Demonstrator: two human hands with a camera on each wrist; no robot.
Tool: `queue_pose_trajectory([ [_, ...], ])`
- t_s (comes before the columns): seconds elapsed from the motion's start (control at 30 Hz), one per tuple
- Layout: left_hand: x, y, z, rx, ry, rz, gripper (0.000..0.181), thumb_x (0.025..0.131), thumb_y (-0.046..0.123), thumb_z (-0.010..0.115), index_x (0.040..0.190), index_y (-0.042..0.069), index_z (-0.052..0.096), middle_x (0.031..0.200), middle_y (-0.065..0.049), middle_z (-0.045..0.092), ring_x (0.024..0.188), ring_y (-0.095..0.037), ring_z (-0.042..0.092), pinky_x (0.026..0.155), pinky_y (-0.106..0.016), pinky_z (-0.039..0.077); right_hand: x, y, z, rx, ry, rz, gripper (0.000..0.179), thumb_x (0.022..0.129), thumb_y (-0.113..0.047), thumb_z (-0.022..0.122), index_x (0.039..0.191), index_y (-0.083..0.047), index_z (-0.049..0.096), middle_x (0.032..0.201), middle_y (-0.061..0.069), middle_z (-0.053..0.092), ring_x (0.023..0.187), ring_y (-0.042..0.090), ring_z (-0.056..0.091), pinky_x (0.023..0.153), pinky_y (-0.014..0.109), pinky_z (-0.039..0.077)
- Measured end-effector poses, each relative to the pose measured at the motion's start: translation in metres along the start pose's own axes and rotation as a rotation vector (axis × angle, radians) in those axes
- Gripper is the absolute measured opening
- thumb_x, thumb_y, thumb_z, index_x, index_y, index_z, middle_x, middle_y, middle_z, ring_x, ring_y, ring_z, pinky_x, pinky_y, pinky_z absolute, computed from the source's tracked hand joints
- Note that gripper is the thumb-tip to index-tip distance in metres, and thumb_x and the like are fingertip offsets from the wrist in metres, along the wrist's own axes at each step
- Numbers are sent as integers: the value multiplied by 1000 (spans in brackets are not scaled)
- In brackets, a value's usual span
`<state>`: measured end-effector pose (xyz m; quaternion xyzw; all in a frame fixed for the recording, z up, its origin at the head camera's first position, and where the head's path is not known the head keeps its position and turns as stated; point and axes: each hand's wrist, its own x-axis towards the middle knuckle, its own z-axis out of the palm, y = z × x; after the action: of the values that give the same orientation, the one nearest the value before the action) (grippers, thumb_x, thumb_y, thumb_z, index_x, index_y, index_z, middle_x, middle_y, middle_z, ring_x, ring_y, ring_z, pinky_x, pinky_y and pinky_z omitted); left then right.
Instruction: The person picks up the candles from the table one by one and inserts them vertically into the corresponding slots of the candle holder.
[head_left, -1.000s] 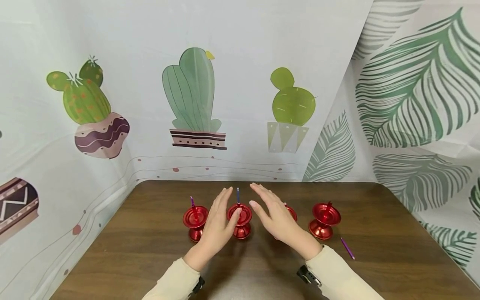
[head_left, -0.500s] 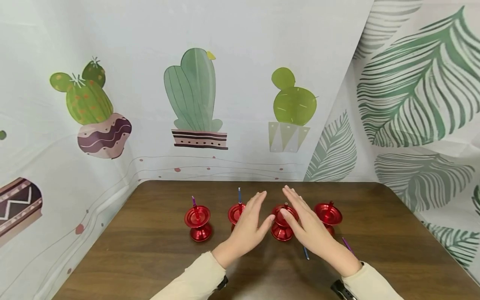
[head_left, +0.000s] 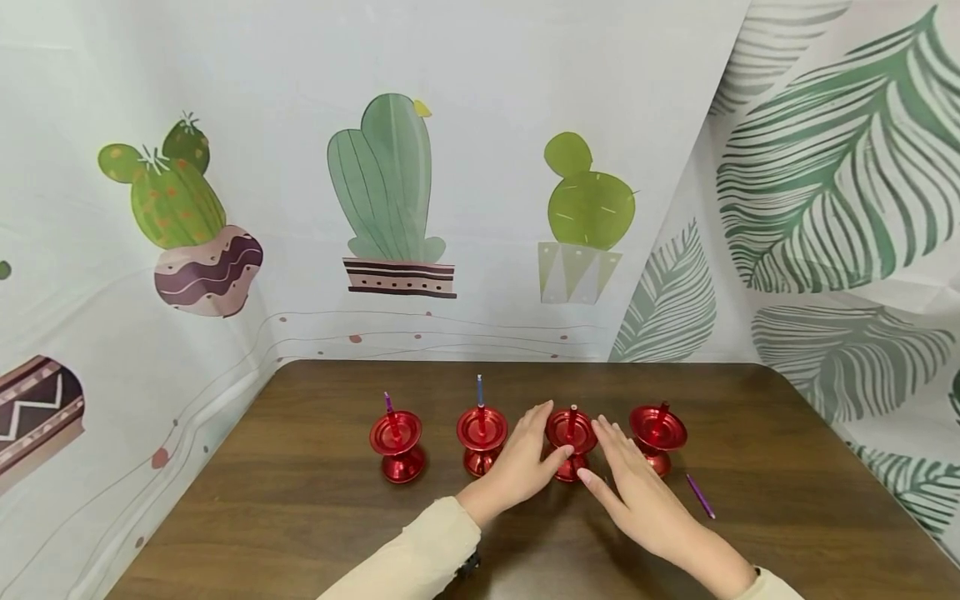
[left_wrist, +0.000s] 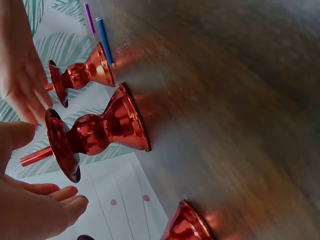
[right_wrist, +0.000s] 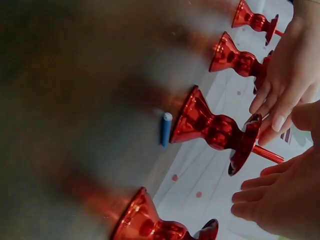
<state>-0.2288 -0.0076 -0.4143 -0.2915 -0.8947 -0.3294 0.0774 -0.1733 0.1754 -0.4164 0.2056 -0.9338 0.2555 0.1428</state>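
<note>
Both hands stand on either side of a red metal candle holder (head_left: 572, 435), whose central tube holds no candle. My left hand (head_left: 517, 467), fingers extended, is by its left rim with the thumb in front of it. My right hand (head_left: 645, 504) slants in from the right, its fingers straight near the other rim. A small gap shows between hands and holder in the wrist views. A blue candle (right_wrist: 166, 130) lies on the table beside this holder's base; in the head view it is hidden.
To the left stand a holder with a blue candle (head_left: 480, 390) and a holder with a purple candle (head_left: 388, 402). Another candle holder (head_left: 658, 432), without a candle, is at the right, near a loose purple candle (head_left: 701, 497) on the brown table (head_left: 300, 517). A printed cloth (head_left: 487, 192) hangs behind.
Both hands have moved right, from around the holder with the blue candle to the holder right of it, and have lowered. The holders have stayed in place.
</note>
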Motion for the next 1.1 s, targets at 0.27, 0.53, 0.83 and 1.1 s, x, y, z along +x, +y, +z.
queue_pose_trajectory([
  [0.27, 4, -1, 7, 8, -32, -3, 66, 87, 34, 54, 136, -1, 26, 135, -13, 34, 125, -21, 33, 99, -35, 32, -11, 3, 6, -90, -28, 49, 66, 88, -38, 51, 133, 6, 32, 137, 23, 31, 126, 39, 25, 98, 55, 24],
  [0.53, 4, -2, 9, 9, -67, -59, 67, 87, 38, 52, 135, -1, 28, 134, -12, 35, 123, -19, 35, 98, -34, 34, -15, 6, 6, -162, -130, 115, 60, 86, -34, 56, 125, 10, 42, 131, 30, 34, 122, 45, 28, 96, 57, 25],
  [0.83, 4, -2, 9, 5, -65, -57, 65, 87, 38, 53, 133, -2, 31, 129, -13, 39, 119, -19, 39, 96, -32, 37, -20, 11, 8, -147, -306, 144, 57, 82, -31, 60, 116, 13, 48, 128, 33, 36, 122, 48, 25, 97, 58, 23],
  [1.1, 4, -2, 11, 10, -57, -60, 65, 86, 38, 54, 133, -2, 32, 129, -13, 39, 118, -19, 40, 94, -32, 38, -12, 16, 13, -147, -294, 75, 46, 76, -19, 68, 105, 14, 56, 120, 32, 45, 116, 49, 34, 93, 58, 28],
])
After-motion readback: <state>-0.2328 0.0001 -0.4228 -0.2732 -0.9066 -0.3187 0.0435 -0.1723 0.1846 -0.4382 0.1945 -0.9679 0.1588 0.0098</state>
